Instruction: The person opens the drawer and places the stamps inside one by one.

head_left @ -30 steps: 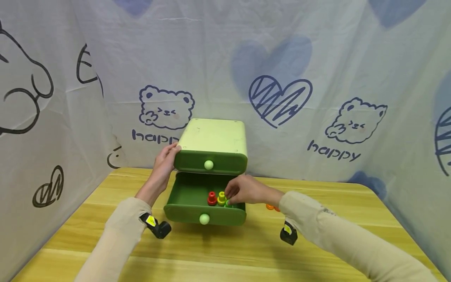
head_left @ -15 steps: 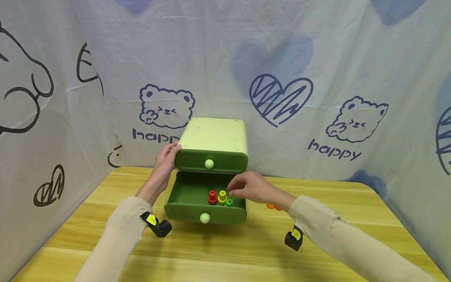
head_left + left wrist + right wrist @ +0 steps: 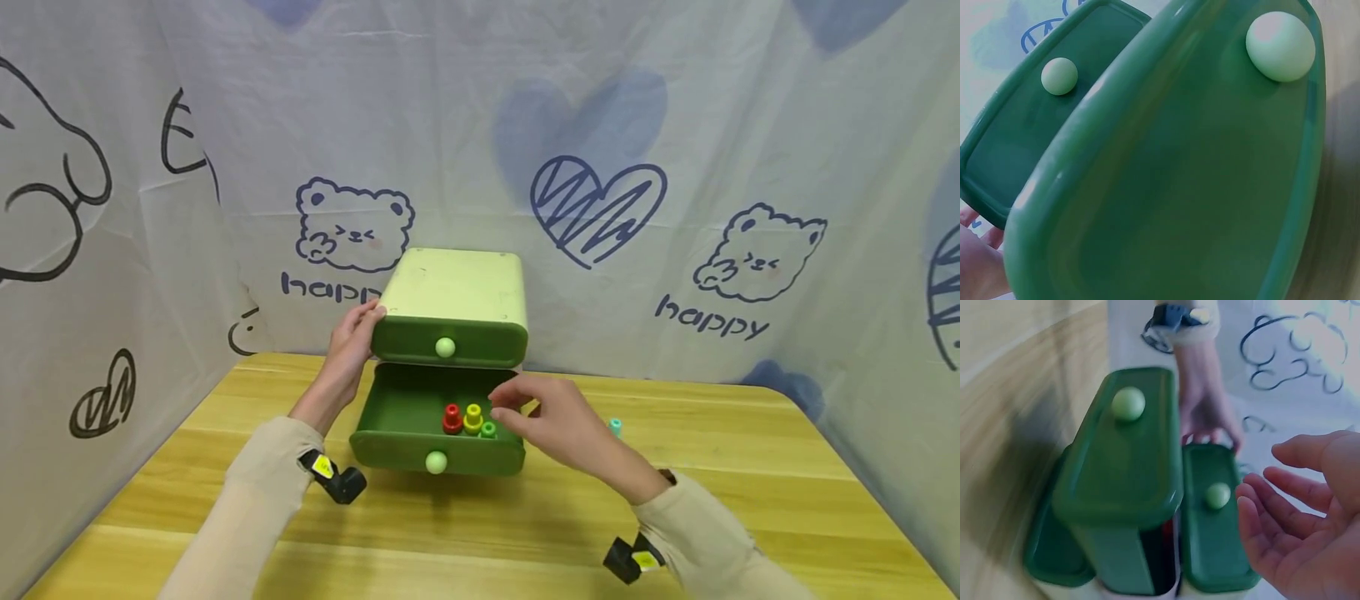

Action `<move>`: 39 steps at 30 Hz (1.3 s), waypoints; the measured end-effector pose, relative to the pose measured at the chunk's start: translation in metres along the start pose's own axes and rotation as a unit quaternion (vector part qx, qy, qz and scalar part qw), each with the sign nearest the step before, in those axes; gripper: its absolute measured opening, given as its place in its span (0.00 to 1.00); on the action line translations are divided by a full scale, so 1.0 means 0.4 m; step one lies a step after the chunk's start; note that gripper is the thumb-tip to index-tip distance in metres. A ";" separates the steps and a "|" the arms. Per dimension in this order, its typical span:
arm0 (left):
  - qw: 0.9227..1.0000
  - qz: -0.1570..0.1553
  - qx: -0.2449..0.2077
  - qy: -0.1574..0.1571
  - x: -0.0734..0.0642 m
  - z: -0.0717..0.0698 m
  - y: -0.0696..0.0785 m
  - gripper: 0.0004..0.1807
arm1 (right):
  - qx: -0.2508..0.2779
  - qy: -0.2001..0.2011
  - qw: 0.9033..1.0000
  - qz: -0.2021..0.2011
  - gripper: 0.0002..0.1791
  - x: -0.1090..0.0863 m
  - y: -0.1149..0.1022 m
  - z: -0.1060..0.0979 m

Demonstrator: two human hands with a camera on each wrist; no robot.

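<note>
A small pale-green drawer cabinet (image 3: 457,283) with dark green fronts stands on the table. My left hand (image 3: 347,346) rests against its left side, near the top front corner. The drawer (image 3: 390,455) below the top one is pulled out. Inside it, toward the front right, sit a red stepped peg (image 3: 452,420), a yellow one (image 3: 473,421) and a green one (image 3: 488,430). My right hand (image 3: 558,417) hovers at the drawer's right edge, fingers loosely bent and apart, holding nothing, as the right hand (image 3: 1310,519) in the right wrist view confirms.
On the wooden table (image 3: 735,475), a light-blue peg (image 3: 615,427) stands behind my right hand. The right wrist view shows another closed drawer (image 3: 1060,550) at the bottom. A printed cloth (image 3: 465,125) hangs behind and beside the table.
My right hand has let go of the green peg in the drawer and drawn back to the right. The light-blue peg has come into view; orange pieces are now hidden. My left hand stays put.
</note>
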State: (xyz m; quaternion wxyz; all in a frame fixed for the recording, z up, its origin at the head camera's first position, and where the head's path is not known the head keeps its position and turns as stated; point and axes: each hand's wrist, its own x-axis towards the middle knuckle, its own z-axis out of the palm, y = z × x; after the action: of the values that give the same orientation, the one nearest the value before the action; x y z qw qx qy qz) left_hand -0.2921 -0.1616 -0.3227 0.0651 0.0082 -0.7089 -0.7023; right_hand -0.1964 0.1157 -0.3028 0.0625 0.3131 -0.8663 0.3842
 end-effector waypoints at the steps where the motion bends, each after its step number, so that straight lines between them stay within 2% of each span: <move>1: 1.000 0.000 0.000 0.000 0.000 0.000 0.001 0.32 | 0.002 0.004 1.000 -0.001 0.07 -0.008 -0.009 0.005; 6: 1.000 0.002 0.003 0.001 0.000 -0.005 0.003 0.33 | 0.013 0.008 1.000 -0.025 0.05 -0.042 -0.035 0.062; 9: 1.000 0.005 0.006 0.000 -0.001 -0.008 0.004 0.33 | -0.006 0.006 0.998 -0.057 0.06 -0.059 -0.033 0.116; 11: 1.000 0.006 0.006 0.000 -0.002 -0.009 0.005 0.33 | -0.032 0.009 0.997 -0.065 0.06 -0.068 -0.030 0.153; 13: 1.000 0.005 0.007 0.000 -0.002 -0.011 0.006 0.33 | -0.055 0.009 0.997 -0.054 0.06 -0.072 -0.028 0.184; 18: 1.000 0.004 0.007 -0.004 -0.005 -0.011 0.010 0.34 | -0.085 0.003 0.996 0.010 0.11 -0.056 -0.025 0.237; 25: 1.000 -0.001 -0.001 -0.016 -0.005 -0.007 0.014 0.33 | -0.090 0.034 0.994 0.056 0.13 -0.031 -0.012 0.270; 30: 1.000 -0.003 -0.007 -0.016 -0.003 -0.003 0.016 0.33 | -0.092 0.066 0.992 0.047 0.13 -0.025 -0.004 0.278; 36: 1.000 -0.006 -0.010 -0.019 -0.004 -0.002 0.015 0.33 | -0.060 0.124 0.989 0.043 0.12 -0.015 0.010 0.288; 39: 1.000 -0.008 -0.012 -0.018 -0.005 -0.001 0.016 0.33 | -0.045 0.140 0.988 0.051 0.11 -0.005 0.019 0.287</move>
State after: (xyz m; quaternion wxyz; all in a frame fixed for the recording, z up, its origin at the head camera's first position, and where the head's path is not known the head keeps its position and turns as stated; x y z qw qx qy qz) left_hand -0.2896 -0.1617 -0.3165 0.0468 -0.0001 -0.7011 -0.7115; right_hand -0.1842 0.0395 -0.3883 0.1770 0.2089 -0.8801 0.3878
